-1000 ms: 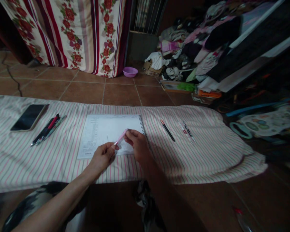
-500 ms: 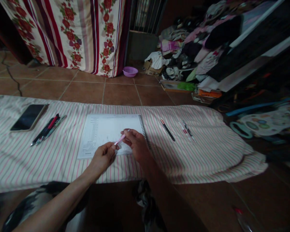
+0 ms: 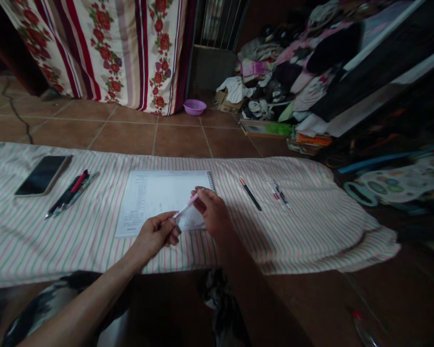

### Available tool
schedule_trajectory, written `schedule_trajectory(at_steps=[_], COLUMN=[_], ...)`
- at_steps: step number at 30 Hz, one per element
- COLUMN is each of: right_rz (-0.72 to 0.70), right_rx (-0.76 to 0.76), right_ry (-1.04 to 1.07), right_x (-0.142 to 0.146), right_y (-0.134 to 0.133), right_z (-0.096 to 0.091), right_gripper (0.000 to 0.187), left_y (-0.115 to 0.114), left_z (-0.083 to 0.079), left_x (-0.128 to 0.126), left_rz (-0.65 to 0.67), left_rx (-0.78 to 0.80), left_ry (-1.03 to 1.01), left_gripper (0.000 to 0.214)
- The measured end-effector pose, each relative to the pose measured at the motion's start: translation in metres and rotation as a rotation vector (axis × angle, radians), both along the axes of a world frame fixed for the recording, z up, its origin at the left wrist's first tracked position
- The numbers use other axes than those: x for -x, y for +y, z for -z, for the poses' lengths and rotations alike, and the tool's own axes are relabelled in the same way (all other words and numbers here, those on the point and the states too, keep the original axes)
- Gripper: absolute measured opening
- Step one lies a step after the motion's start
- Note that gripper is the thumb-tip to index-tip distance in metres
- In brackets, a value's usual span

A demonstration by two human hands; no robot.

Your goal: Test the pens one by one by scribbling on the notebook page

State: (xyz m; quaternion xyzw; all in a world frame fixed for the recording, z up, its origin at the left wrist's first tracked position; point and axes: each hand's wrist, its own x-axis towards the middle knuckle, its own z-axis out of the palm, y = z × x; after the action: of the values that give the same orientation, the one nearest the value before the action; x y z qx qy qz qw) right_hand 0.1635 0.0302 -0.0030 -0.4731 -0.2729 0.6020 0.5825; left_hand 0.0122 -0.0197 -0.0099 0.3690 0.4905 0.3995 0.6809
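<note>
A slim pink pen (image 3: 185,208) slants between my two hands above an open spiral notebook (image 3: 166,185). Its lower end, thin and pale, is pinched between the thumb and fingers of my left hand (image 3: 158,231). My right hand (image 3: 210,207) grips the thicker pink upper end with its fingertips. Whether the thin length is a refill drawn out of the barrel, I cannot tell. To the right of the notebook lies a black pen with an orange end (image 3: 250,194). Beyond it are two thin pen-like pieces, one with red (image 3: 277,195) and one dark (image 3: 282,193).
Left of the notebook lie a bunch of pens (image 3: 70,195) and a phone (image 3: 43,176), on a striped cloth (image 3: 311,217). Past the cloth are a tiled floor (image 3: 130,135), a purple basin (image 3: 194,107), a floral curtain (image 3: 130,58) and heaped clothes (image 3: 275,72).
My right hand has moved up and to the right, away from my left hand. A longer, thinner length now shows between them. My left hand has hardly shifted.
</note>
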Motion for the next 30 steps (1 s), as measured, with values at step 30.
schedule_trajectory(at_steps=[30], right_rz=[0.164], right_rx=[0.027], right_ry=[-0.282], right_x=[-0.043], right_y=[0.019], right_z=[0.011], right_gripper=[0.034], left_y=[0.011], left_z=[0.019], left_x=[0.014], left_rz=[-0.003], left_rx=[-0.14], left_ry=[0.374], left_gripper=[0.032])
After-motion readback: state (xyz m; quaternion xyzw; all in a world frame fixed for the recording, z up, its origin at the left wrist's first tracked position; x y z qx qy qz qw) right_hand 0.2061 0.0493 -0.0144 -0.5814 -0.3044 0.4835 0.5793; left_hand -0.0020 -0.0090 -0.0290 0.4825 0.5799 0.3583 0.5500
